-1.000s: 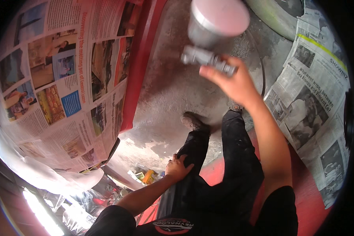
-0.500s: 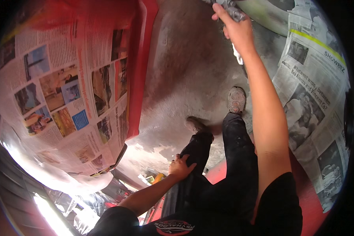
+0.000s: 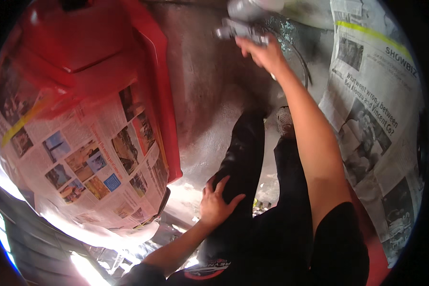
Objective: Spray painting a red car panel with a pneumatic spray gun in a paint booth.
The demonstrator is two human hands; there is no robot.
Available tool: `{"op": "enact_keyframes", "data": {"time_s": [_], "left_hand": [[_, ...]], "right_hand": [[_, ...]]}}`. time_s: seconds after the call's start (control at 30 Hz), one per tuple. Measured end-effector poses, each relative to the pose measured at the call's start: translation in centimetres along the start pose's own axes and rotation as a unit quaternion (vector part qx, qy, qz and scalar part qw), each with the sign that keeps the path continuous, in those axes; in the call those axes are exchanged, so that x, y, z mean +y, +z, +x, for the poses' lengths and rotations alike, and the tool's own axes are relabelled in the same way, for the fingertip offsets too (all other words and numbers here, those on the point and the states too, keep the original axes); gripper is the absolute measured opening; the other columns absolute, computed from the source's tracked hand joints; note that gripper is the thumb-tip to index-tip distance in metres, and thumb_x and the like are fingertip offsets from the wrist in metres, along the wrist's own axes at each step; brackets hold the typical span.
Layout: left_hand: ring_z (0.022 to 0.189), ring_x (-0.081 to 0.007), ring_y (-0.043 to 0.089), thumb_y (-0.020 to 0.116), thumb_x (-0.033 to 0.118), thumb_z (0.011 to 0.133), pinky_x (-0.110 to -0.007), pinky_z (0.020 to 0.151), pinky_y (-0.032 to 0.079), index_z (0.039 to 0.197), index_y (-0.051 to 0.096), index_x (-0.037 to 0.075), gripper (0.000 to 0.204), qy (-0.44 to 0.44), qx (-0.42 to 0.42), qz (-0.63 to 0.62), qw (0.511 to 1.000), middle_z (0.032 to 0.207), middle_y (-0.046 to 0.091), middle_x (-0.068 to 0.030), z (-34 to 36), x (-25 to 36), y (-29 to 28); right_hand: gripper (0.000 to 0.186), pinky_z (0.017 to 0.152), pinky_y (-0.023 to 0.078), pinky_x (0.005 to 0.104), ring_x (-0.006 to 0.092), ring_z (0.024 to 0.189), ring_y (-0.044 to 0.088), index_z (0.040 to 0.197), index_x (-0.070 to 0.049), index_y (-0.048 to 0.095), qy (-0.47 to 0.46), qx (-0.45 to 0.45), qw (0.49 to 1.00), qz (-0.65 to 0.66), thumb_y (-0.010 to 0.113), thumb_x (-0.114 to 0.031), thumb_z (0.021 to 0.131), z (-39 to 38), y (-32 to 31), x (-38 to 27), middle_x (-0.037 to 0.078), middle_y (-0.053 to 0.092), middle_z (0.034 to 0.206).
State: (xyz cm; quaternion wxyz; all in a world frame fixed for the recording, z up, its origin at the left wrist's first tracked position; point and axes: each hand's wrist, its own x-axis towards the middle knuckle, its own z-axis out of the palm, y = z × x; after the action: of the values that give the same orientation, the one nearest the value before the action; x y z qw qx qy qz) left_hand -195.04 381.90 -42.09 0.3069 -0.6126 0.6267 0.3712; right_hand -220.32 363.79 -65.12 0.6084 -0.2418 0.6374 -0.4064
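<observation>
At the top centre my right hand (image 3: 267,53) is wrapped round a metal spray gun (image 3: 238,31). A pale cup sits on top of the gun, blurred by motion, and its nozzle end faces left. A dark hose (image 3: 304,66) hangs below that hand. My left hand (image 3: 218,202) rests on my left thigh, fingers spread, holding nothing. To the left stands a glossy red vehicle panel (image 3: 157,95), apart from the gun. Newspaper (image 3: 88,164) masks much of that side, with red overspray along its upper part.
On the right, another newspaper-covered surface (image 3: 367,119) has a yellow-green strip, with red bodywork (image 3: 379,260) below it. The stained concrete floor (image 3: 200,95) runs between both sides. Clear plastic sheeting (image 3: 100,231) edges the left masking, and corrugated metal (image 3: 28,248) lies at the lower left.
The spray gun and my right hand have moved left and down, bringing the gun fully into view. More of the red panel shows. My left leg has stepped forward; the left hand stays on the thigh.
</observation>
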Motion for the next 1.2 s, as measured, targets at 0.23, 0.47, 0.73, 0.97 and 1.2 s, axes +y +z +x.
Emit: {"op": "enact_keyframes", "data": {"time_s": [0.23, 0.47, 0.73, 0.97, 1.2], "left_hand": [[0.108, -0.0387, 0.052, 0.071, 0.048, 0.071, -0.044, 0.089, 0.046, 0.121, 0.055, 0.018, 0.061, 0.032, -0.032, 0.011, 0.999, 0.125, 0.047, -0.0186, 4.9, -2.8, -3.6], [0.113, -0.0380, 0.049, 0.067, 0.049, 0.074, -0.045, 0.091, 0.045, 0.124, 0.052, 0.018, 0.060, -0.001, -0.114, 0.035, 0.993, 0.129, 0.043, -0.0179, 6.4, -2.3, -6.1], [0.114, -0.0384, 0.048, 0.066, 0.047, 0.076, -0.046, 0.092, 0.044, 0.124, 0.052, 0.018, 0.058, -0.016, -0.156, 0.039, 0.987, 0.131, 0.042, -0.0173, 7.1, -1.3, -6.4], [0.110, -0.0390, 0.050, 0.067, 0.048, 0.075, -0.046, 0.091, 0.045, 0.123, 0.053, 0.019, 0.058, -0.043, -0.125, 0.016, 0.991, 0.129, 0.044, -0.0173, 7.3, 0.3, -6.6], [0.111, -0.0383, 0.050, 0.068, 0.048, 0.073, -0.044, 0.091, 0.045, 0.118, 0.057, 0.018, 0.055, -0.066, -0.091, 0.017, 0.993, 0.126, 0.047, -0.0166, 7.1, 2.8, -5.5]], "right_hand": [[0.028, 0.039, 0.026, 0.0215, 0.0025, 0.043, 0.036, 0.081, -0.008, 0.065, -0.070, 0.071, 0.995, 0.007, 0.069, -0.036, 0.080, 4.2, 1.1, -3.0, -0.004, 0.059, 0.065], [0.055, 0.079, 0.046, 0.0325, 0.0214, 0.085, 0.062, 0.097, -0.001, 0.064, 0.032, -0.106, 0.977, -0.185, 0.076, -0.046, 0.069, -5.2, 1.1, -6.5, 0.011, 0.066, 0.088], [0.036, 0.054, 0.037, 0.0248, 0.0080, 0.058, 0.049, 0.085, -0.007, 0.067, -0.105, 0.030, 0.994, -0.009, 0.071, -0.042, 0.077, 2.7, 3.5, -13.0, 0.000, 0.064, 0.070], [0.037, 0.074, 0.045, 0.0259, 0.0107, 0.073, 0.059, 0.088, -0.004, 0.065, -0.004, -0.090, 0.994, -0.063, 0.074, -0.038, 0.076, 0.2, 1.1, -10.8, -0.001, 0.064, 0.074], [0.070, 0.082, 0.047, 0.0344, 0.0278, 0.093, 0.063, 0.104, -0.004, 0.065, 0.017, -0.143, 0.974, -0.173, 0.074, -0.061, 0.062, 1.8, -1.6, -6.8, 0.018, 0.066, 0.094]]}}
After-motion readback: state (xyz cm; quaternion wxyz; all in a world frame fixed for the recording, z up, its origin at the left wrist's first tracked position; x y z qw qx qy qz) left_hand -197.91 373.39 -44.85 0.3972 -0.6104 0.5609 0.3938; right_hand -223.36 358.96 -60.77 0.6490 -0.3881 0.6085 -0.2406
